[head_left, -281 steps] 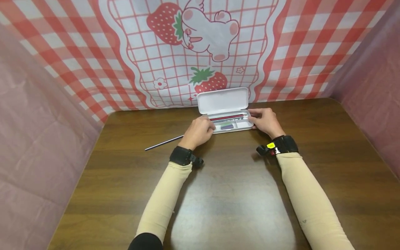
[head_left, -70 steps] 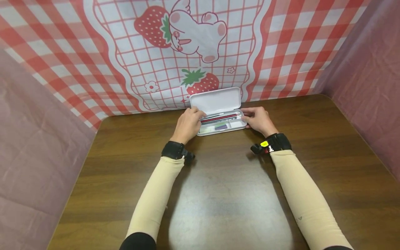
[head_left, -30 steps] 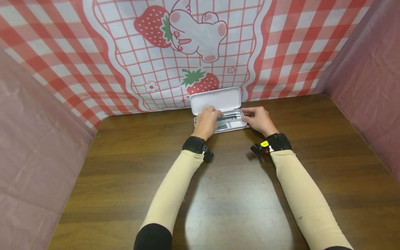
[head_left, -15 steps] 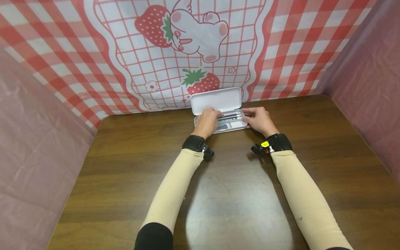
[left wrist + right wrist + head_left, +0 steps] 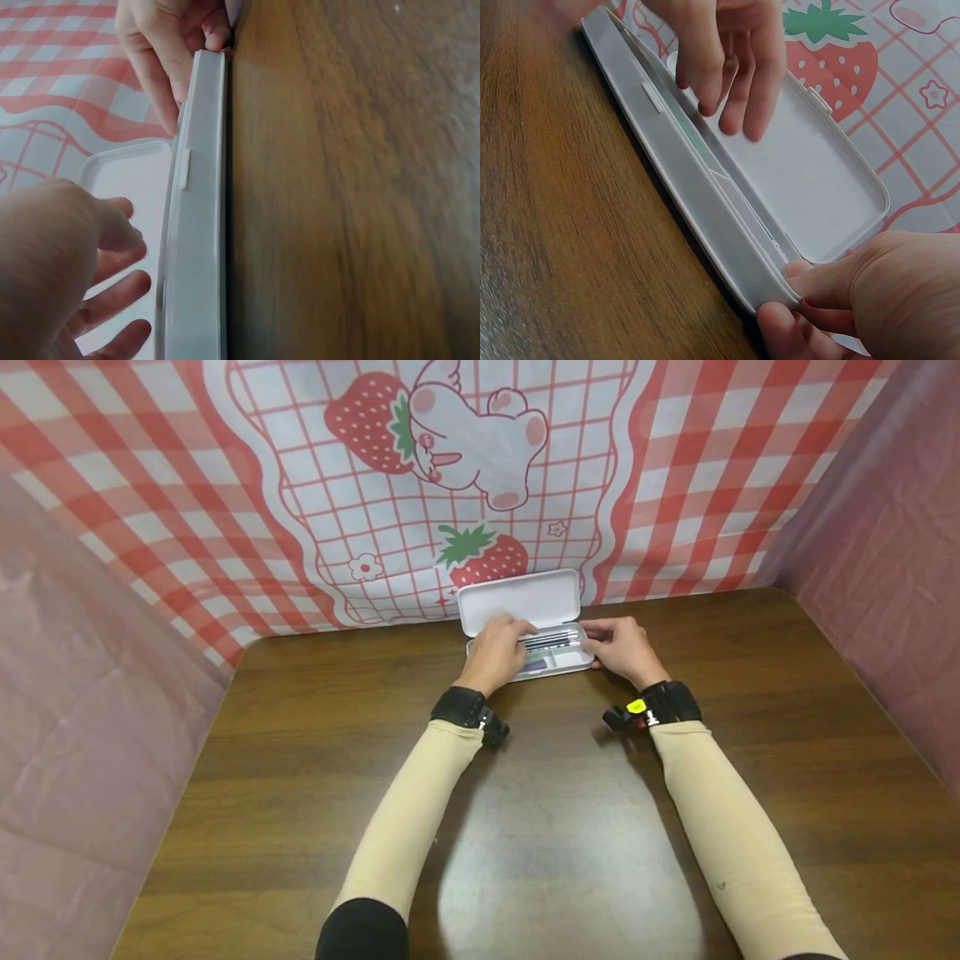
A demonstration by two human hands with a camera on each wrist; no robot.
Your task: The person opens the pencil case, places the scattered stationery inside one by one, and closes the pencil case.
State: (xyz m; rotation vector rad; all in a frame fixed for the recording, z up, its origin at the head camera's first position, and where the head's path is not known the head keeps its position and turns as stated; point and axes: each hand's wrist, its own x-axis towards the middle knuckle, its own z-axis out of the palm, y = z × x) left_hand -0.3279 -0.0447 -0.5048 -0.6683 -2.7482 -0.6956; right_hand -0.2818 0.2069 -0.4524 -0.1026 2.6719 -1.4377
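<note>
A white pencil case (image 5: 551, 672) lies at the back of the table, its lid (image 5: 521, 600) raised against the backdrop. Several pencils (image 5: 553, 640) lie in the long rear section, and a green and purple piece (image 5: 535, 665) sits in a front compartment. My left hand (image 5: 491, 652) hovers over the case's left half with loosely bent fingers; the right wrist view shows nothing between them. My right hand (image 5: 622, 652) pinches the case's right end, thumb and fingers on its wall in the right wrist view. The left hand hides the pencils' left ends.
The brown wooden table (image 5: 570, 827) stretches in front of the case. Behind it hangs a red-and-white checked cloth (image 5: 705, 485) with strawberries. Pink curtains (image 5: 97, 710) border both sides.
The pencil that lay on the table to the left is gone from there. My left hand has moved rightward over the case from its left end. The right hand keeps its hold.
</note>
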